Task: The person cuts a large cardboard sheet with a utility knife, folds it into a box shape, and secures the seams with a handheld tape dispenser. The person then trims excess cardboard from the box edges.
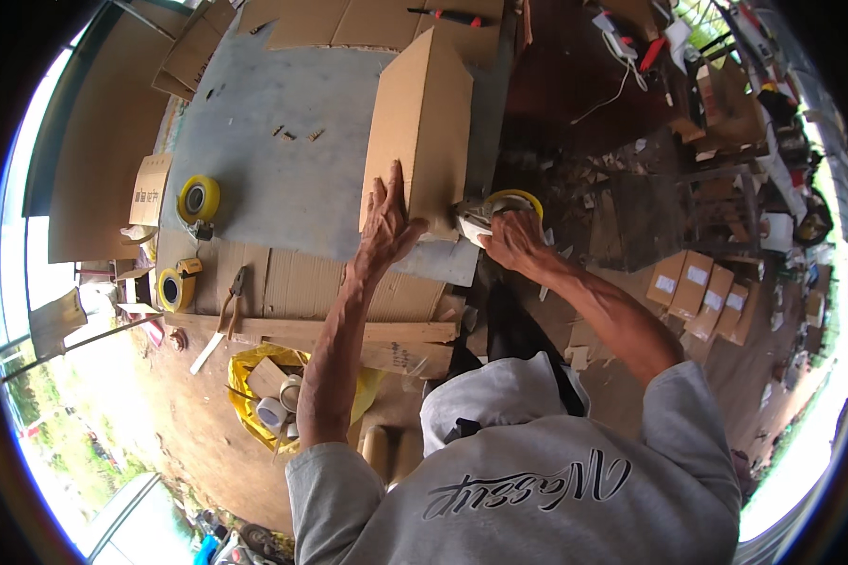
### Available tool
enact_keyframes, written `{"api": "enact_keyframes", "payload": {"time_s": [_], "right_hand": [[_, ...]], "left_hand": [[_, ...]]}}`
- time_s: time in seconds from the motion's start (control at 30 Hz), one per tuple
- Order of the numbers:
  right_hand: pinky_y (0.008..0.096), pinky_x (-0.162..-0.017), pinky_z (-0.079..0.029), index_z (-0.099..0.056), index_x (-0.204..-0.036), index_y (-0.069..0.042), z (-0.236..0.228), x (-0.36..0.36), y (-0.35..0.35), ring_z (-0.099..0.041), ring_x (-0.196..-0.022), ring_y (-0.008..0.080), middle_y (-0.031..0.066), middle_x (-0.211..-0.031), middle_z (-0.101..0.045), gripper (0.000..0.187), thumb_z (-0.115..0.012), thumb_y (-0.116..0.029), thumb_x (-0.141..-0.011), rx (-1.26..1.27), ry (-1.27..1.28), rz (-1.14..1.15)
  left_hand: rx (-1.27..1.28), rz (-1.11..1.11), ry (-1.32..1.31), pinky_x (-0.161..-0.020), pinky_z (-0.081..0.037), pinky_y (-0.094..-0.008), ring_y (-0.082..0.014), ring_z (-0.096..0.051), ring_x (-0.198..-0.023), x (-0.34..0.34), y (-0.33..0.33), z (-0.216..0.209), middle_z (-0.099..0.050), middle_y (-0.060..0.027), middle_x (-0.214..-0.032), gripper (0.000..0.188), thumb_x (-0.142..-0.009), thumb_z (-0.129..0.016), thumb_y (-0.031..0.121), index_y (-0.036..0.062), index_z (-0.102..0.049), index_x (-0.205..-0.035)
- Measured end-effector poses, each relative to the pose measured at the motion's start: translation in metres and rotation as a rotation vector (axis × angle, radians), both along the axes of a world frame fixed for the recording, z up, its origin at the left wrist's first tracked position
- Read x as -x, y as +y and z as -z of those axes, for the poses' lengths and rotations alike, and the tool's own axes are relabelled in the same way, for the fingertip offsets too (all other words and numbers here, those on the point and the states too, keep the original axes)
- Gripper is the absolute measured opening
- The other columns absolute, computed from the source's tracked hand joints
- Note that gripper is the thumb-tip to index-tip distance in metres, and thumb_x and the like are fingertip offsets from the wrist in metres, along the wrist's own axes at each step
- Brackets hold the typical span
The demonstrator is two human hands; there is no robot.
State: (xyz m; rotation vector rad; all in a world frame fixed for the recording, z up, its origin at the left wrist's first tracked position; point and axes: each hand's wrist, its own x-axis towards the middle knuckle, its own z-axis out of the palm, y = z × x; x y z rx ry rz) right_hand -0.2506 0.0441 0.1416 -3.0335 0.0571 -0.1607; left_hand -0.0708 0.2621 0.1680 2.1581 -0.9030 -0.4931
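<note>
A tall, narrow cardboard box (419, 132) lies lengthwise on the grey tabletop (254, 179), near its right edge. My left hand (387, 224) rests on the near end of the box's left face with the fingers stretched out. Beside the box's near right corner, my right hand (518, 243) is wrapped round a tape dispenser (474, 222) loaded with a yellow roll of tape (528, 198). The dispenser's front end is close to the cardboard; whether it touches cannot be made out.
Two yellow tape rolls (198, 200) (173, 290) stand at the table's left. Pliers (233, 299) lie on a cardboard sheet (301, 278). A red-and-black screwdriver (448, 17) is at the far end. Below hangs a yellow bag (245, 400) of used cores; several small cartons (697, 292) sit right.
</note>
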Motion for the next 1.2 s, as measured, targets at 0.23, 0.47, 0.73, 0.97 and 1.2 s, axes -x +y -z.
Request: {"api": "enact_keyframes", "payload": {"time_s": [0.23,0.47,0.73,0.97,1.2], "right_hand": [[0.0483,-0.066,-0.040,-0.064,-0.085,-0.006,0.016,0.005,0.003,-0.053,-0.073,0.0322,0.0127,-0.077,-0.056,0.030,-0.073,-0.034,-0.084,0.129,-0.134,-0.096],[0.0493,-0.069,-0.045,-0.067,-0.082,-0.003,0.005,0.002,0.006,-0.063,-0.086,0.0367,0.0194,-0.084,-0.063,0.035,-0.073,-0.038,-0.085,0.041,-0.010,0.008],[0.0502,-0.089,-0.052,-0.073,-0.106,-0.004,-0.031,-0.043,-0.072,-0.068,-0.103,0.0392,0.0213,-0.104,-0.072,0.056,-0.067,-0.054,-0.083,-0.070,0.485,-0.112],[0.0486,-0.086,-0.053,-0.071,-0.116,-0.002,0.016,-0.072,-0.111,-0.069,-0.096,0.0399,0.0213,-0.098,-0.072,0.059,-0.066,-0.053,-0.085,-0.137,0.363,-0.387],[0.0475,-0.086,-0.053,-0.070,-0.106,0.001,0.011,-0.111,-0.128,-0.068,-0.095,0.0408,0.0240,-0.095,-0.070,0.055,-0.066,-0.050,-0.087,-0.177,0.554,-0.517]], "left_hand": [[-0.070,-0.066,0.002,-0.119,-0.026,-0.0609,-0.0630,-0.026,-0.142,0.006,-0.005,0.002,-0.026,-0.0496,-0.149,0.117,-0.070,-0.076,0.023,0.0031,-0.006,-0.163],[-0.067,-0.120,0.024,-0.120,-0.026,-0.0578,-0.0602,-0.022,-0.147,0.002,-0.003,0.010,-0.030,-0.0402,-0.156,0.118,-0.066,-0.073,0.030,0.0023,-0.012,-0.163],[0.045,-0.074,0.006,-0.117,-0.031,-0.0584,-0.0606,-0.033,-0.139,-0.003,0.003,0.024,-0.034,-0.0444,-0.148,0.115,-0.068,-0.076,0.025,0.0029,-0.014,-0.162],[0.139,-0.013,-0.115,-0.118,-0.029,-0.0574,-0.0603,-0.033,-0.138,-0.002,0.007,0.025,-0.034,-0.0361,-0.155,0.114,-0.068,-0.075,0.026,-0.0018,-0.016,-0.161],[0.046,-0.053,0.049,-0.124,-0.021,-0.0539,-0.0559,-0.019,-0.150,0.000,0.003,-0.002,-0.025,-0.0299,-0.164,0.114,-0.067,-0.071,0.030,0.0001,-0.015,-0.162]]}}
